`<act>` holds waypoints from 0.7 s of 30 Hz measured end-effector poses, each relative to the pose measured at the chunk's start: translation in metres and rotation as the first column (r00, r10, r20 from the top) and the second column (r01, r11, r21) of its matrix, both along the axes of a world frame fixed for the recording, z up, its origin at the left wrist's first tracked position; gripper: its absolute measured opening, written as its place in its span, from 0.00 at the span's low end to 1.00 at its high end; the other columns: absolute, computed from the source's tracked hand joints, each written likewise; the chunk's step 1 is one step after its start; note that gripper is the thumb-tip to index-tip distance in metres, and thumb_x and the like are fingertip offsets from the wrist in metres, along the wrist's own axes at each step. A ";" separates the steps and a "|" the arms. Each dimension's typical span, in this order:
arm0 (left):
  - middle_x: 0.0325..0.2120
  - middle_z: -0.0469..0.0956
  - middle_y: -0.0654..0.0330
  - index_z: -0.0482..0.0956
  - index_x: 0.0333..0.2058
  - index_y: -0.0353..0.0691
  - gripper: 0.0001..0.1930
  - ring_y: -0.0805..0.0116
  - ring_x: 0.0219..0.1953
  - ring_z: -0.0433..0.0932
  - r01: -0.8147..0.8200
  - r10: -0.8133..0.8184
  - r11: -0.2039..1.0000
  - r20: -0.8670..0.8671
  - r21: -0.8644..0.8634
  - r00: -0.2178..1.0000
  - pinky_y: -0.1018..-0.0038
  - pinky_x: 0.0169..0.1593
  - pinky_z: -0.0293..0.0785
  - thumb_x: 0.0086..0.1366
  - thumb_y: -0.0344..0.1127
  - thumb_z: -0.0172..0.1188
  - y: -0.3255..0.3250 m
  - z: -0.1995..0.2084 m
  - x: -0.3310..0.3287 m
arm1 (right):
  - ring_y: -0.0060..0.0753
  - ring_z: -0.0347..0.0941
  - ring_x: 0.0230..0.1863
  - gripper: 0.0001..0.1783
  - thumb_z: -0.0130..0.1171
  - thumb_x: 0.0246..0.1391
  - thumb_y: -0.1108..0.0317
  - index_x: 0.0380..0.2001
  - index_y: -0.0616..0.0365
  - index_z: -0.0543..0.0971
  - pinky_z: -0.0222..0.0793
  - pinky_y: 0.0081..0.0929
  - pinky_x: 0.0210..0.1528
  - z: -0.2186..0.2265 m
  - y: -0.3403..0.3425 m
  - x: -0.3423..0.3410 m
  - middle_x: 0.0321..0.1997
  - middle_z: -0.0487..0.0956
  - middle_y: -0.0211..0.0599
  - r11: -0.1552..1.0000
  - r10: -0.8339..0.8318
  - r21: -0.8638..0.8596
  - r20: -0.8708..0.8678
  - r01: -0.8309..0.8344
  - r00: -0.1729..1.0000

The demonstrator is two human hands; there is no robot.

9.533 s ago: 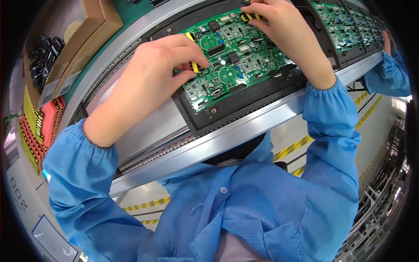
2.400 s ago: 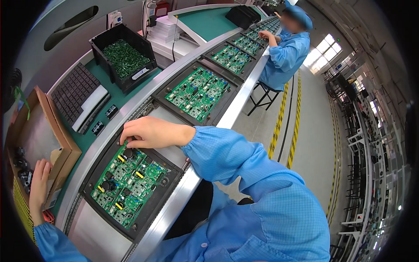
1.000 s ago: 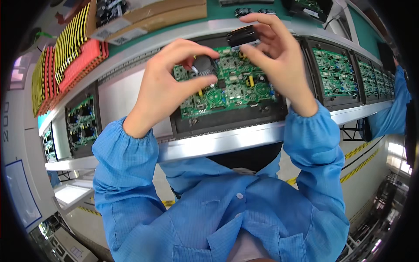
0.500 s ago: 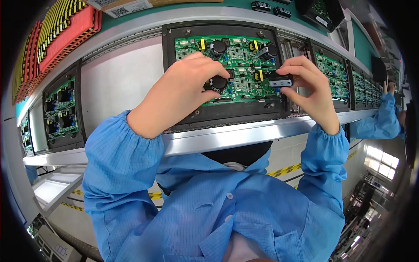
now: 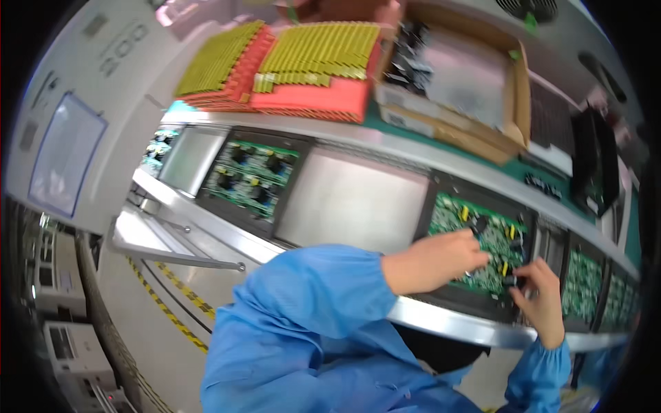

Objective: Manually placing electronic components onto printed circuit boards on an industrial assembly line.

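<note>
A green circuit board (image 5: 490, 256) with yellow and black parts lies in a black carrier (image 5: 441, 301) on the line, at the right of the head view. My left hand (image 5: 437, 260) reaches across it, its fingertips pinched on a small black component (image 5: 479, 224) at the board's upper middle. Lower right, my right hand (image 5: 540, 297) holds another small black component (image 5: 510, 281) against the board's lower right corner. Blue sleeves cover both forearms.
Left of the board sit a plain grey carrier plate (image 5: 351, 203) and another green board (image 5: 251, 179). More boards (image 5: 582, 289) follow at the right. Behind are red trays of yellow parts (image 5: 310, 69) and a cardboard box (image 5: 468, 76). A metal rail (image 5: 447, 323) edges the line.
The view has swung to the left, so the board now sits at the right. Both hands have dropped lower onto the board, the right hand to its lower right corner.
</note>
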State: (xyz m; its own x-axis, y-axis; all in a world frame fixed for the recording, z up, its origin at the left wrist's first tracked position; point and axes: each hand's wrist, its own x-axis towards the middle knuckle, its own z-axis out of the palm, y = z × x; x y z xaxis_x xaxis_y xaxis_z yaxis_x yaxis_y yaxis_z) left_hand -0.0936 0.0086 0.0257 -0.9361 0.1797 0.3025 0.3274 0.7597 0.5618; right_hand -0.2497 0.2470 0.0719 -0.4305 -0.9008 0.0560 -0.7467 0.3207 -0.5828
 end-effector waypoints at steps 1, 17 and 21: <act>0.38 0.78 0.55 0.77 0.41 0.38 0.13 0.54 0.47 0.75 -0.031 0.031 0.999 -0.013 -0.038 0.999 0.64 0.52 0.75 0.55 0.26 0.63 0.002 0.002 0.000 | 0.30 0.75 0.28 0.19 0.68 0.37 0.87 0.36 0.63 0.78 0.70 0.24 0.30 0.001 0.001 0.006 0.34 0.72 0.38 0.999 -0.037 0.000 0.034 0.037 0.999; 0.34 0.81 0.55 0.78 0.40 0.37 0.14 0.51 0.46 0.78 0.074 -0.075 0.997 0.063 0.013 0.995 0.58 0.51 0.76 0.54 0.23 0.68 -0.008 -0.005 -0.010 | 0.20 0.65 0.32 0.17 0.63 0.53 0.79 0.48 0.58 0.78 0.62 0.20 0.37 0.037 0.007 -0.035 0.43 0.75 0.27 0.953 -0.201 -0.267 -0.207 0.142 0.958; 0.32 0.81 0.51 0.79 0.38 0.35 0.10 0.49 0.41 0.80 0.117 -0.117 0.993 0.150 0.011 0.982 0.58 0.46 0.80 0.56 0.24 0.65 -0.013 0.001 -0.011 | 0.15 0.63 0.33 0.10 0.57 0.69 0.69 0.49 0.59 0.79 0.61 0.18 0.36 0.038 0.027 -0.175 0.36 0.73 0.22 0.875 -0.384 -0.409 -0.265 0.258 0.885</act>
